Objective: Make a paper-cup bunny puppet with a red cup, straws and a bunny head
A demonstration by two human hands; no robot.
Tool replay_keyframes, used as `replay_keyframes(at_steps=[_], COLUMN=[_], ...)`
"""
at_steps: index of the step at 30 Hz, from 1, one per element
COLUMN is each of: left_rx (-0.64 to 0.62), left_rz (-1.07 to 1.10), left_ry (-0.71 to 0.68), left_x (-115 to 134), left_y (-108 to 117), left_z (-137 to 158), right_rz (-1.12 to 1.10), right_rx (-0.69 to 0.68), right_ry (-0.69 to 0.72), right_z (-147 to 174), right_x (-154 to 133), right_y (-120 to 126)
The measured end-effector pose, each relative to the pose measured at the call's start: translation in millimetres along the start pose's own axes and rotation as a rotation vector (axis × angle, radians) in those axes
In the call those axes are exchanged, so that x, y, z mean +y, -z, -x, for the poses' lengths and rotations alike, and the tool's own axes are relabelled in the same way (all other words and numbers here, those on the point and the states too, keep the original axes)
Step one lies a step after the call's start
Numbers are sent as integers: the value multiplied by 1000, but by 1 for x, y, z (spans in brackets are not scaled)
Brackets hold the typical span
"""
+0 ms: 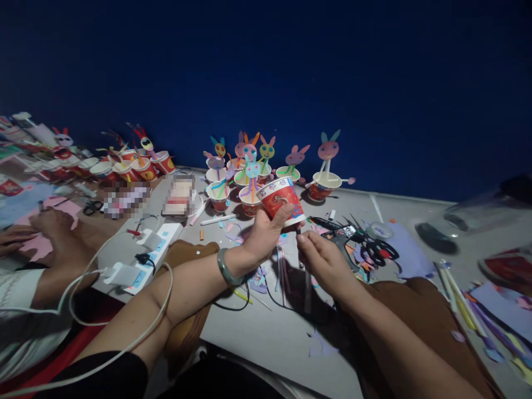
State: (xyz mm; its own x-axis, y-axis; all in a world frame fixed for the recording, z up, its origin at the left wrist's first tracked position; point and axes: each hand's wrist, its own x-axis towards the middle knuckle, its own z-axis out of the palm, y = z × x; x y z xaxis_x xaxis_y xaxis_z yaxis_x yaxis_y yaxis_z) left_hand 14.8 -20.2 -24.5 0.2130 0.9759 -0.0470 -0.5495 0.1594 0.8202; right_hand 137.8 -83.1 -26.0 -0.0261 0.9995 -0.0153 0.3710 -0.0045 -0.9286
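A dark sleeve (pixel 108 374) is nearest; the left hand (pixel 266 235) grips a tilted red paper cup (pixel 277 198) above a pale, scrap-strewn table (pixel 249 338). The right hand (pixel 322 257) is at the cup's lower edge, its grip unclear. Round rabbit faces (pixel 328 149) front a dark blue wall (pixel 266 66).

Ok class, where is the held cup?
In the head view, just right of centre: the cup is in the left hand, before the rabbit cups.
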Motion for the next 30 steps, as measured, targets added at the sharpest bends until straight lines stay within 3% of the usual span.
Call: replay_keyframes(at_steps=[3, 5, 7, 12, 15, 22, 30], left_rx=[-13, -31, -39, -4, 1, -192, -202], left_rz=[-4, 3, 6, 44, 108, 128, 177], left_ry=[-11, -20, -25, 32, 90, 181, 217], left_x=[1, 1, 2, 9, 17, 35, 37], left_y=[0, -1, -2, -4, -4, -2, -1], left_z=[1, 1, 2, 2, 0, 1, -1], right_rz=[501, 607, 470, -499, -807, -951, -914], right_rx=[317, 379, 294, -220, -327, -434, -450], right_ry=[189, 203, 168, -224, -373, -379, -347], right_z=[2, 3, 3, 1, 1, 3, 1], right_x=[5, 7, 6, -4, -9, -12, -8], right_y=[-1, -1, -1, 0, 3, 8, 9])
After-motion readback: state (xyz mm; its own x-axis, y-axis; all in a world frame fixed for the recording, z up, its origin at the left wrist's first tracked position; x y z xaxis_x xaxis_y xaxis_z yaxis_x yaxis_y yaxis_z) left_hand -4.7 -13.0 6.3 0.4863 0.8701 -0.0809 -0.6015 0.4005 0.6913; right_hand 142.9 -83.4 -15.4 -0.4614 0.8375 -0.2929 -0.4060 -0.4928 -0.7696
